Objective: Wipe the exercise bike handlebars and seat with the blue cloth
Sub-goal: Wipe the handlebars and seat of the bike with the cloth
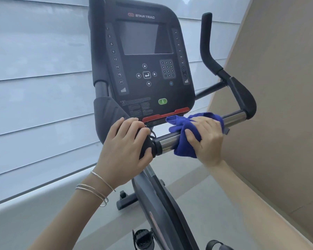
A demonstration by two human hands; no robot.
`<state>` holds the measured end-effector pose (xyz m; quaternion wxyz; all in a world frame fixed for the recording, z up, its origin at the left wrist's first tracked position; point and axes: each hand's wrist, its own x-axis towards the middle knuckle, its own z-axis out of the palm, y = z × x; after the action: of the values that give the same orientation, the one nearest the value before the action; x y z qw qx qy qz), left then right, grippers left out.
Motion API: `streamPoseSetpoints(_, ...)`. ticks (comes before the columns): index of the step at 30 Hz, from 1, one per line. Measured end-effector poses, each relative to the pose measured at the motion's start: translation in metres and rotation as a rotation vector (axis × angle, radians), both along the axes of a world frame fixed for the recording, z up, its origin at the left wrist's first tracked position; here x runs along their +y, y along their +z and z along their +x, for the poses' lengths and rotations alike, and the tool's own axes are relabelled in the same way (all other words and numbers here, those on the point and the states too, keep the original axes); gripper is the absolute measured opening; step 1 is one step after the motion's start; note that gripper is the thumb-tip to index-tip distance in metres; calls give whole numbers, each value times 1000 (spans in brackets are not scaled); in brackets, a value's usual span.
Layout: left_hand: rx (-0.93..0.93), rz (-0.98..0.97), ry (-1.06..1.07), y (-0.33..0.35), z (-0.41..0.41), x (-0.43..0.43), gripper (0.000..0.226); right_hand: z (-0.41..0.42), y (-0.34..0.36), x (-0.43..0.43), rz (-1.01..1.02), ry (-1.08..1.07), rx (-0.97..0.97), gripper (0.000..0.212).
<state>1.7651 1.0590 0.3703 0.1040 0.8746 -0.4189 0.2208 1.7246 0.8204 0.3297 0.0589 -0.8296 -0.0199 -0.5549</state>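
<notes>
The exercise bike's handlebar [234,118] is a chrome and black crossbar running below the black console [145,65]. A blue cloth [183,141] is wrapped over the bar's middle. My right hand [205,138] grips the cloth around the bar, thumb underneath. My left hand [126,148] holds the black padded grip at the bar's left end, fingers curled over it. The right upright grip [207,44] rises past the console. The seat is out of view.
A window with white blinds [34,87] fills the left and back. A beige wall panel [278,114] stands close on the right. Below are the bike's frame [157,199], a pedal [143,239] and the grey floor.
</notes>
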Motion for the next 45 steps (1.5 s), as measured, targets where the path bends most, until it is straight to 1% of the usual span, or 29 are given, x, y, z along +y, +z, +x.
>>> streamPoseSetpoints(3, -36, -12, -4, -2, 2, 0, 36, 9, -5, 30, -86, 127, -25, 39)
streamPoseSetpoints(6, -44, -20, -11, -4, 4, 0, 36, 13, 5, 18, -232, 215, -44, 43)
streamPoseSetpoints(7, -42, -24, -13, -4, 4, 1, 36, 12, 8, 9, -245, 204, -43, 45)
streamPoseSetpoints(10, -31, -20, -8, -3, 2, 1, 37, 7, 9, -4, -169, 109, -57, 50)
streamPoseSetpoints(13, -36, -19, -13, -1, 0, 1, 37, 1, 2, 10, -163, 10, -66, 45)
streamPoseSetpoints(15, -28, 1, -25, 0, 1, 3, 38, -3, 1, 21, -189, -8, -64, 43)
streamPoseSetpoints(17, -26, 23, -48, 3, 3, 5, 41, -3, 8, 25, -167, 0, -55, 47)
streamPoseSetpoints(19, -19, 48, -88, 6, 6, 8, 45, -7, 18, 23, -25, -34, -35, 50)
streamPoseSetpoints(20, -15, 55, -108, 8, 8, 10, 46, -11, 23, 21, 97, -60, -27, 48)
streamPoseSetpoints(22, -3, 74, -131, 11, 12, 9, 47, -24, 30, 10, 419, -106, -22, 45)
streamPoseSetpoints(24, 16, 94, -147, 12, 12, 3, 44, -35, 39, -6, 685, -164, -82, 42)
streamPoseSetpoints(25, 30, 102, -156, 12, 12, -2, 43, -38, 46, -15, 768, -196, -140, 38)
streamPoseSetpoints(26, 44, 110, -163, 12, 11, -8, 44, -40, 54, -25, 808, -231, -202, 37)
streamPoseSetpoints(27, 54, 114, -170, 13, 10, -15, 45, -41, 62, -33, 797, -271, -240, 37)
streamPoseSetpoints(28, 62, 115, -180, 13, 10, -23, 45, -40, 68, -41, 740, -300, -241, 39)
streamPoseSetpoints(29, 66, 119, -190, 13, 10, -30, 46, -38, 72, -47, 649, -303, -193, 39)
streamPoseSetpoints(30, 66, 128, -197, 13, 10, -38, 46, -35, 72, -51, 542, -266, -98, 37)
streamPoseSetpoints(33, 66, 140, -193, 11, 8, -64, 44, -24, 48, -56, 210, -100, 360, 38)
streamPoseSetpoints(34, 67, 142, -188, 10, 7, -72, 43, -22, 34, -57, 121, -87, 437, 39)
streamPoseSetpoints(35, 70, 147, -183, 9, 6, -79, 42, -20, 22, -60, 63, -88, 430, 40)
streamPoseSetpoints(37, 78, 148, -161, 8, 5, -90, 41, -16, 12, -69, -10, -91, 307, 40)
streamPoseSetpoints(38, 85, 150, -151, 7, 5, -94, 40, -14, 13, -78, -42, -92, 278, 41)
streamPoseSetpoints(40, 88, 168, -132, 6, 6, -99, 37, -12, 20, -96, -68, -109, 287, 39)
streamPoseSetpoints(41, 85, 179, -120, 6, 6, -101, 36, -13, 25, -108, -25, -138, 296, 37)
streamPoseSetpoints(43, 91, 184, -99, 7, 5, -107, 35, -20, 37, -133, 130, -243, 308, 39)
streamPoseSetpoints(45, 91, 201, -84, 8, 2, -115, 37, -27, 43, -155, 181, -299, 308, 44)
